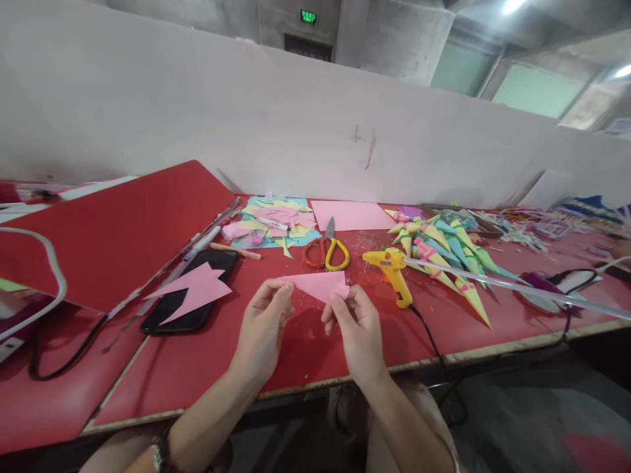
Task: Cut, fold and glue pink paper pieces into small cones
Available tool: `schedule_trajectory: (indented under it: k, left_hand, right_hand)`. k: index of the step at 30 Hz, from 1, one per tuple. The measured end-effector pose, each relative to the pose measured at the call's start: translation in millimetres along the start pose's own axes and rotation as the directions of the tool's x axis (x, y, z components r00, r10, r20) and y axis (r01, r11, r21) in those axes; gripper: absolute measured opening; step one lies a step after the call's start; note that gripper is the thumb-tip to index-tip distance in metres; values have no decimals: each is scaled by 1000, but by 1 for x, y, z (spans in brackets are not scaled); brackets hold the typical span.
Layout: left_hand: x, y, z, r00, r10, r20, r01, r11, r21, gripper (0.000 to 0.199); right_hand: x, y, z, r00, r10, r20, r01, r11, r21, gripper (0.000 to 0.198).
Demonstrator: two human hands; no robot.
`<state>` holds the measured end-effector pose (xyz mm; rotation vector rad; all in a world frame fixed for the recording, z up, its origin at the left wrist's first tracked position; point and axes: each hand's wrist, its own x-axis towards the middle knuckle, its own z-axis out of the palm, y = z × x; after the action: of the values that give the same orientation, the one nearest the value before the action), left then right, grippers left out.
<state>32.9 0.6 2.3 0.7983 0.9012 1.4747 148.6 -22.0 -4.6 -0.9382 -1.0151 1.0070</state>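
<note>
A pink paper piece [318,285] is stretched between my two hands above the red table. My left hand [263,325] pinches its narrow left end, and my right hand [359,325] grips the wider right end between thumb and fingers. Just beyond the paper lie scissors [328,249] with one red and one yellow handle. To the right of my right hand sits a yellow glue gun [391,270] with a long clear glue stick in its back. Pink paper cutouts [202,289] rest on a black phone [190,315] left of my left hand.
Behind the scissors are a pile of paper scraps [276,220] and a pink sheet [352,215]. Several decorated paper cones [444,246] are heaped at right. A large red board [118,230] leans at left. The glue gun's cord [428,332] hangs over the front edge.
</note>
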Motion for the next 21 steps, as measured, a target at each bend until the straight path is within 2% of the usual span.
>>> schedule_trajectory:
  k: [11, 21]
  left_hand:
    - [-2, 4, 0, 999, -9, 33, 12, 998, -68, 20]
    - [-2, 5, 1, 999, -21, 28, 22, 999, -46, 25]
  right_hand:
    - [-1, 3, 1, 1000, -8, 10, 8, 1000, 9, 23]
    - [-1, 0, 1, 1000, -6, 19, 6, 1000, 12, 21]
